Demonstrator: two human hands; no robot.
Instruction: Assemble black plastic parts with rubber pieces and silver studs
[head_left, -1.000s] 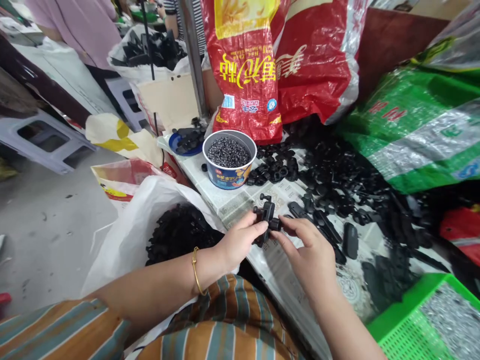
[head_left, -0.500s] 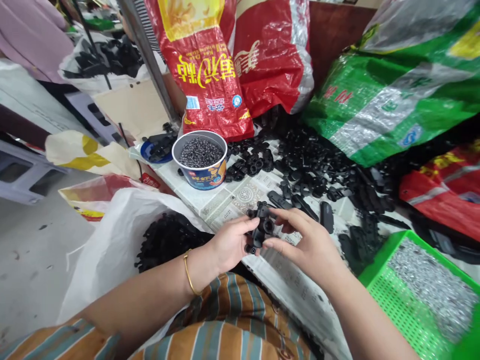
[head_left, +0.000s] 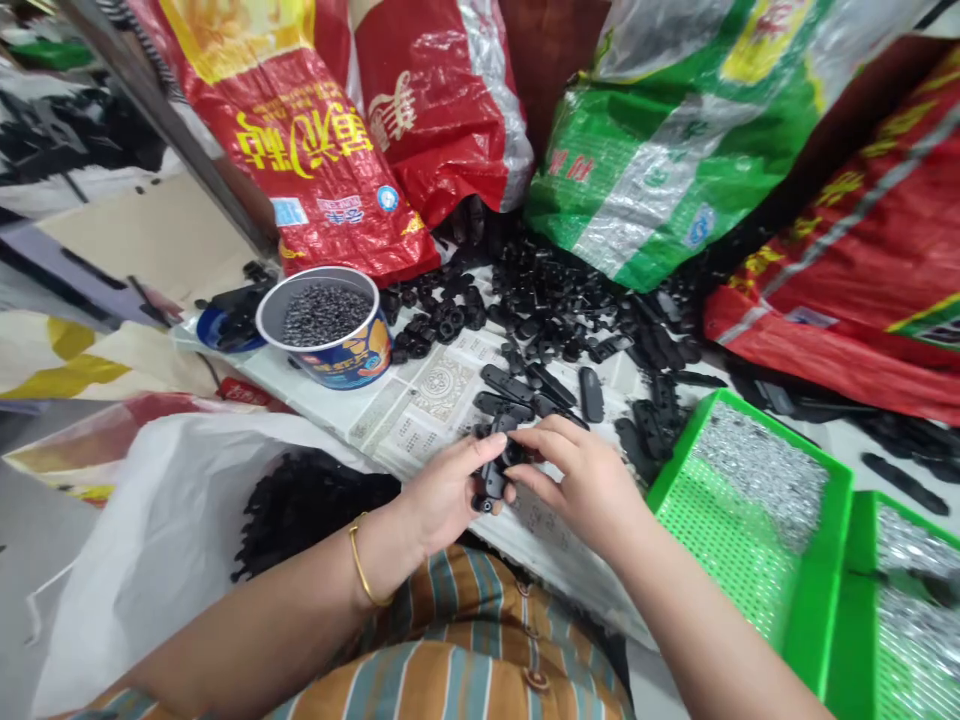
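Note:
Between my two hands is a black plastic part with small round ends, held just above the front edge of the table. My left hand grips it from the left, thumb on top. The fingers of my right hand are pinched against the part's right side, partly covering it; whether they hold a separate small piece is hidden. Just beyond my hands lie long black plastic pieces on the patterned tabletop.
A paper tub of small dark pieces stands at the left. Black parts are heaped before a red sack and a green sack. Green baskets of shiny bits sit right. A white sack of black parts is lower left.
My view has swung to the right, bringing a second green basket into sight. My right fingers have closed in on the black part, which my left hand still holds.

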